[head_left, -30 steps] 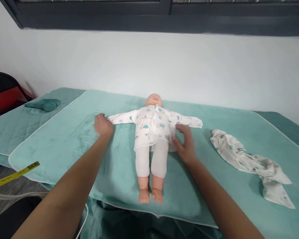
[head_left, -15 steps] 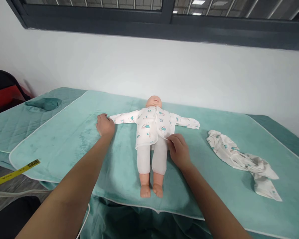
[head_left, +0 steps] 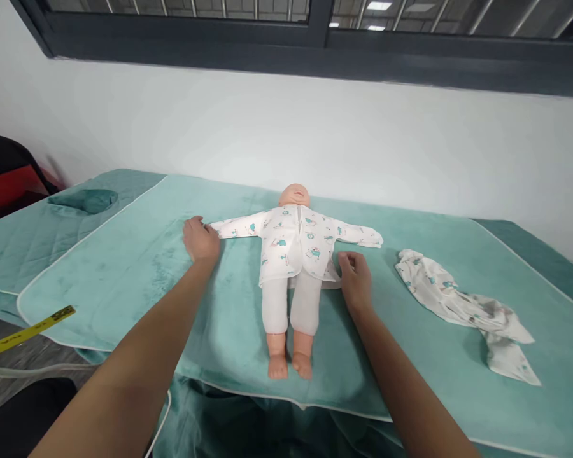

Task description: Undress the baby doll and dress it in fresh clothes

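Observation:
A baby doll (head_left: 295, 193) lies on its back with its head toward the wall and bare feet toward me. It wears a white printed baby shirt (head_left: 281, 245), both sleeves spread sideways, over white legs (head_left: 305, 305). At the end of the sleeve on the left, my left hand (head_left: 201, 240) is closed around the cuff, its fingertips partly hidden. My right hand (head_left: 356, 280) is beside the shirt's lower right edge, fingers curled in against the hem. The front panels meet at the chest and part slightly near the bottom.
A crumpled white printed garment (head_left: 458, 305) lies to the right on the green mat (head_left: 148, 286). A white wall (head_left: 286, 127) and dark window frame (head_left: 325, 57) rise behind. At the left are a padded ring (head_left: 83, 199), a yellow strip (head_left: 28, 332) and a black-and-red object (head_left: 9, 184).
My right hand has moved right, from the front panel's lower edge to the shirt's outer side. The right front panel now lies spread flatter. My left hand stays at the cuff.

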`<act>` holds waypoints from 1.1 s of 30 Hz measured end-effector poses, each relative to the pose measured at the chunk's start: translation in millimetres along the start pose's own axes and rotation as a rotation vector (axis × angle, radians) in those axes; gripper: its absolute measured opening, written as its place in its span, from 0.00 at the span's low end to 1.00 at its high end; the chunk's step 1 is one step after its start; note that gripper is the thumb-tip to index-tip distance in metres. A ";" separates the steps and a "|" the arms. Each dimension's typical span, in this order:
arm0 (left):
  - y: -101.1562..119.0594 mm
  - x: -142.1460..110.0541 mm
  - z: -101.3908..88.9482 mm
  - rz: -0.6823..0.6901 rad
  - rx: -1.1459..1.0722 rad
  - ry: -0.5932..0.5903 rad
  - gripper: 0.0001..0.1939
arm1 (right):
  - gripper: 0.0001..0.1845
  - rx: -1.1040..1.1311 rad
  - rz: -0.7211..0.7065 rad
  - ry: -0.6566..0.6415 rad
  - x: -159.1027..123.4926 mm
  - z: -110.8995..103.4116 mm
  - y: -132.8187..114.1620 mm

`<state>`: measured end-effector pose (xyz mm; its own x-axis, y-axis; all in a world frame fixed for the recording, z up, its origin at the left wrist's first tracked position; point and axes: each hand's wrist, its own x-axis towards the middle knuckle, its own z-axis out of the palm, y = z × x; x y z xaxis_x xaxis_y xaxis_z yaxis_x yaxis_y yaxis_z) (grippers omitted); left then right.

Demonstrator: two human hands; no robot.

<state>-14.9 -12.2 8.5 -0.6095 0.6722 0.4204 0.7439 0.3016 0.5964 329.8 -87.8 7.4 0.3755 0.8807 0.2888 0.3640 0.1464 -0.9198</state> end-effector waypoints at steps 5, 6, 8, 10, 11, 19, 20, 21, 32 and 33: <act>22.7 -29.5 -9.0 0.278 -0.035 -0.234 0.16 | 0.25 0.090 0.105 -0.123 15.6 14.4 -0.6; 28.3 -39.0 -9.9 0.345 -0.043 -0.330 0.16 | 0.25 0.110 0.114 -0.146 16.9 16.9 -1.5; 38.9 -57.7 -10.4 0.441 -0.074 -0.479 0.17 | 0.26 0.189 0.139 -0.217 17.4 20.2 -3.3; 47.5 -72.3 -9.3 0.421 -0.174 -0.568 0.20 | 0.28 0.320 0.173 -0.327 16.3 21.2 -5.1; 51.0 -77.1 -8.2 0.376 -0.249 -0.598 0.21 | 0.29 0.388 0.184 -0.386 15.6 21.2 -6.1; 69.2 -76.9 8.1 0.146 -0.942 -0.777 0.32 | 0.33 0.625 0.132 -0.507 26.7 34.3 -6.9; 71.6 -76.3 10.4 0.129 -0.975 -0.795 0.34 | 0.34 0.650 0.153 -0.492 29.8 37.5 -6.0; 74.0 -76.0 12.6 0.110 -0.990 -0.802 0.36 | 0.35 0.672 0.175 -0.480 33.0 40.4 -5.2; 84.7 -71.5 30.7 0.152 -0.752 -0.702 0.37 | 0.35 0.712 0.172 -0.463 65.2 62.3 6.9; 84.6 -70.7 31.3 0.151 -0.746 -0.698 0.37 | 0.36 0.681 0.158 -0.452 67.1 64.3 9.5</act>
<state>99.7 -13.0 7.8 -0.0521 0.9828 0.1772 0.2949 -0.1544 0.9430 303.6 1.6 1.0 -0.0524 0.9885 0.1416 -0.3146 0.1182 -0.9418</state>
